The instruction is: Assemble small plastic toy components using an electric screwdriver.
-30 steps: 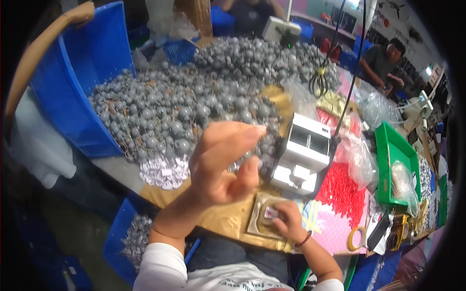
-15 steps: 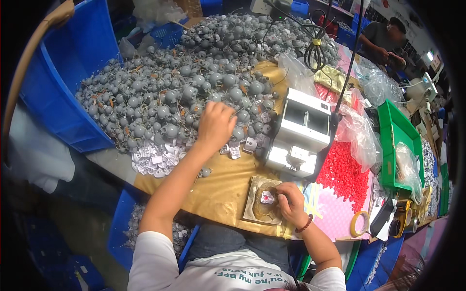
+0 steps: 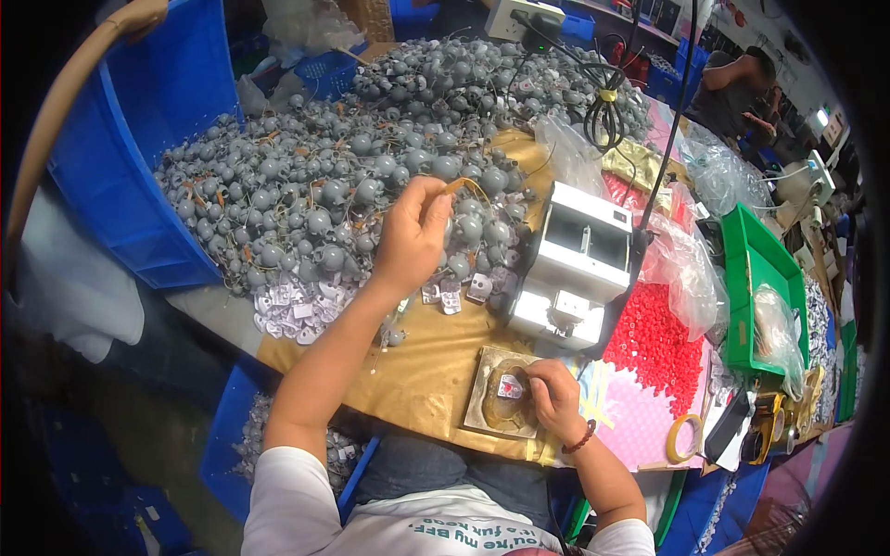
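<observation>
My left hand is raised over the front of a pile of grey ball-shaped parts with wires. Its thumb and forefinger pinch a small orange strip, from which a thin yellow wire curves to the right. My right hand, wearing a dark beaded bracelet, rests at the right side of a square fixture block. Its fingers are curled, and what they may hold is hidden. Inside the block's hollow sits a small white piece with a red spot.
Behind the block stands a white machine with a hanging black cable. Red small parts lie right of it, then a green tray. White small parts and a blue bin are left. A co-worker is at far right.
My left hand has lifted slightly from the pile, and the orange strip with its wire now shows in its fingertips. My right hand stays by the block. The co-worker's arm has risen.
</observation>
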The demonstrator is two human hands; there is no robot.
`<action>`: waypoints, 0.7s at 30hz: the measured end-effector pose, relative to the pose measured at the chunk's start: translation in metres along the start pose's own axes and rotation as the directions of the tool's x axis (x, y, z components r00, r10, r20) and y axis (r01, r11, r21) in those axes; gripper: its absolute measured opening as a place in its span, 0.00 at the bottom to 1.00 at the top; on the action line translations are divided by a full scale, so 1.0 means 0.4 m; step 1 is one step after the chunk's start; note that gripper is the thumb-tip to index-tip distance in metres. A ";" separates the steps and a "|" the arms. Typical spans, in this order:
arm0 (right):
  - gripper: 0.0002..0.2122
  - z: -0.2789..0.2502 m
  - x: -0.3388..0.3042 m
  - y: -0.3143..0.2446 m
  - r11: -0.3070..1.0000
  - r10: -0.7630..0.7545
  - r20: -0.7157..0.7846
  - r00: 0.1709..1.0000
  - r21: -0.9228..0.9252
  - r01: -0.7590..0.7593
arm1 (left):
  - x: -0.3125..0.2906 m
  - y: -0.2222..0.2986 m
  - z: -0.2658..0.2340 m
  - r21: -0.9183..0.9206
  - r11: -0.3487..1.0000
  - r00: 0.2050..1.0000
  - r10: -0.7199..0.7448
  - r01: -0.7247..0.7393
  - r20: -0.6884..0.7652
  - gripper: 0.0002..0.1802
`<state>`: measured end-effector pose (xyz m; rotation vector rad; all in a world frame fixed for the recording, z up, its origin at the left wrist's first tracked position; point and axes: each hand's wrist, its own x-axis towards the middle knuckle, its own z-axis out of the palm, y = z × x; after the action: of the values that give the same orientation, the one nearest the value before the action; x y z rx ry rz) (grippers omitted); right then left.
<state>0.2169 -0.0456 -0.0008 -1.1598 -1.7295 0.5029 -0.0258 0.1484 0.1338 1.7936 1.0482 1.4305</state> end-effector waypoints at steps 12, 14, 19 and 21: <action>0.04 0.009 0.005 0.000 0.999 -0.014 -0.013 1.000 -0.029 0.014 | -0.032 -0.076 0.000 0.357 0.931 0.939 -0.058 -0.072 0.339 0.10; 0.04 0.010 0.006 -0.001 0.999 -0.010 -0.011 1.000 -0.031 0.010 | -0.033 0.001 0.006 0.238 0.960 0.956 0.080 -0.151 0.282 0.08; 0.04 0.011 0.005 0.000 0.999 -0.009 -0.016 1.000 -0.031 0.008 | -0.055 0.151 0.016 -0.057 0.988 0.961 0.152 -0.143 0.232 0.05; 0.04 0.012 0.001 0.000 1.000 0.003 -0.022 1.000 -0.012 -0.004 | -0.079 0.165 0.025 -0.119 0.991 0.948 0.091 -0.057 0.304 0.05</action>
<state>0.2125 -0.0446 -0.0027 -1.1730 -1.7140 0.4807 -0.0058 0.0881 0.1717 1.9163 0.7346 1.1736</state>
